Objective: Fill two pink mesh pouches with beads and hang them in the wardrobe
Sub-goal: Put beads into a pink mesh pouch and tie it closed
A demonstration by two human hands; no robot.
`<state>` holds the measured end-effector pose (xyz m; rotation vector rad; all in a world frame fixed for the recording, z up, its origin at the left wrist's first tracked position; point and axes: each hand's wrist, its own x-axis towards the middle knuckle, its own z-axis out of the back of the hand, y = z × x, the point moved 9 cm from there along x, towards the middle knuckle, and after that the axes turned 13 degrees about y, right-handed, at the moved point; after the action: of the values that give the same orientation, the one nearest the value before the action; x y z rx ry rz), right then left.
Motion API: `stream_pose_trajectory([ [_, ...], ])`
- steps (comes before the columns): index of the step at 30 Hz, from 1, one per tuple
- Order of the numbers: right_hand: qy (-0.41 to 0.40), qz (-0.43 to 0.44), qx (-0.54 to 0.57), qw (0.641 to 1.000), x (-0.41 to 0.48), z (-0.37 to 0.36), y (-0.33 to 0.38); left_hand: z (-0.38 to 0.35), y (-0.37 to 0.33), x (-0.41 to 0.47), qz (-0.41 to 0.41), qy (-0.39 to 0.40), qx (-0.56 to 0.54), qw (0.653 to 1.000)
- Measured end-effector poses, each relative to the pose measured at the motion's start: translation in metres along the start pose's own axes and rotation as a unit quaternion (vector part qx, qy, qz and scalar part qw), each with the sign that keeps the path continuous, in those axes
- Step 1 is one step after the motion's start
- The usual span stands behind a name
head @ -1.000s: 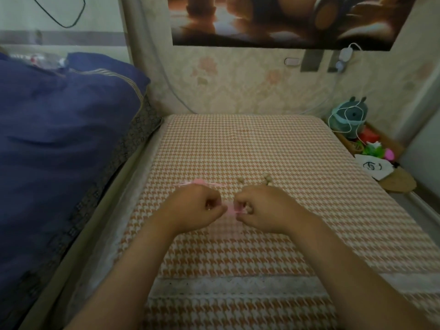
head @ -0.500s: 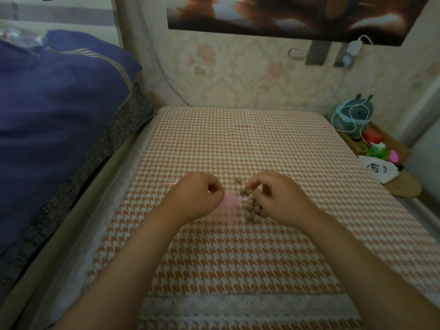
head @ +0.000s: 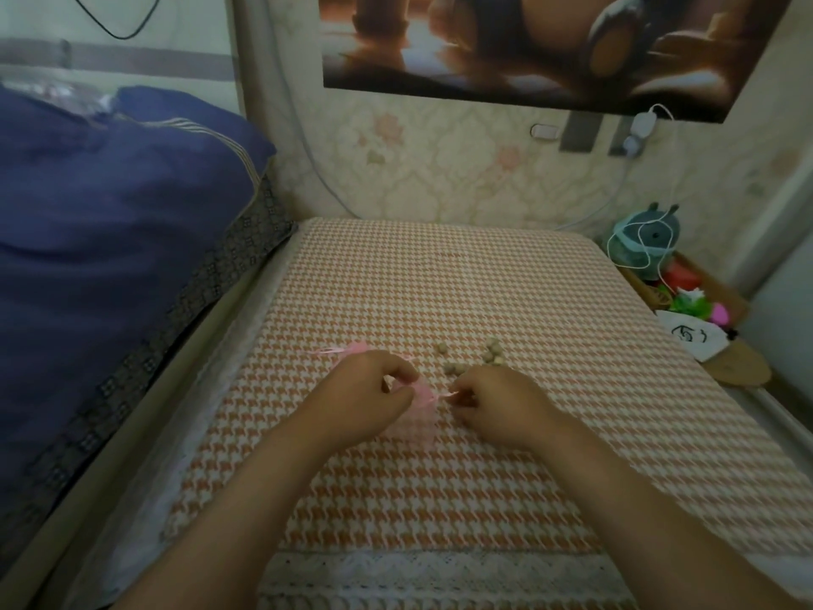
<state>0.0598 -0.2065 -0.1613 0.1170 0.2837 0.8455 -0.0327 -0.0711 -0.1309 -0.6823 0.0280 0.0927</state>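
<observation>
Pink mesh pouch (head: 420, 400) lay on the checked cloth (head: 440, 499) between both hands. The left hand (head: 369, 400) gripped its mouth with curled fingers, and the right hand (head: 497, 405) pinched its ribbon (head: 448, 394). Just behind them lay loose beads (head: 490, 354) and a second pouch (head: 352, 349).

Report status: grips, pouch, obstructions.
Left grip holds pink pouch; right grip pinches its ribbon. Beads loose on cloth. No obstruction seen.
</observation>
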Motion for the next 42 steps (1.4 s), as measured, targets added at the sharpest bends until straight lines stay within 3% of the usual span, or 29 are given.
stream_pose_trajectory([
  [4, -0.112, -0.006, 0.199, 0.974, -0.013, 0.039, -0.006, -0.004, 0.002, 0.004, -0.002, 0.011, -0.025, 1.0],
  [7, -0.187, 0.041, 0.263, 0.946, -0.026, 0.063, 0.009, -0.009, -0.002, 0.011, -0.014, 0.021, -0.034, 0.999],
  [11, -0.168, 0.1, 0.194, 0.961, -0.027, 0.062, 0.036, -0.011, -0.008, 0.018, -0.029, 0.019, -0.042, 0.999],
  [17, -0.141, 0.084, 0.06, 0.985, -0.017, 0.051, 0.037, -0.012, -0.004, 0.02, -0.024, 0.023, -0.051, 0.998],
  [25, -0.035, 0.085, 0.102, 0.991, -0.017, 0.036, 0.024, -0.01, -0.004, 0.022, -0.002, 0.014, -0.036, 0.999],
  [29, -0.078, 0.018, 0.167, 0.983, -0.023, 0.047, -0.007, -0.006, -0.005, 0.022, 0.01, -0.001, -0.036, 0.999],
  [35, 0.042, -0.038, 0.011, 0.998, -0.017, 0.009, -0.018, -0.009, -0.006, 0.022, 0.01, -0.001, -0.041, 0.999],
  [42, 0.027, -0.057, -0.077, 0.995, -0.006, -0.001, -0.01, -0.011, -0.004, 0.02, -0.002, 0.005, -0.057, 0.998],
])
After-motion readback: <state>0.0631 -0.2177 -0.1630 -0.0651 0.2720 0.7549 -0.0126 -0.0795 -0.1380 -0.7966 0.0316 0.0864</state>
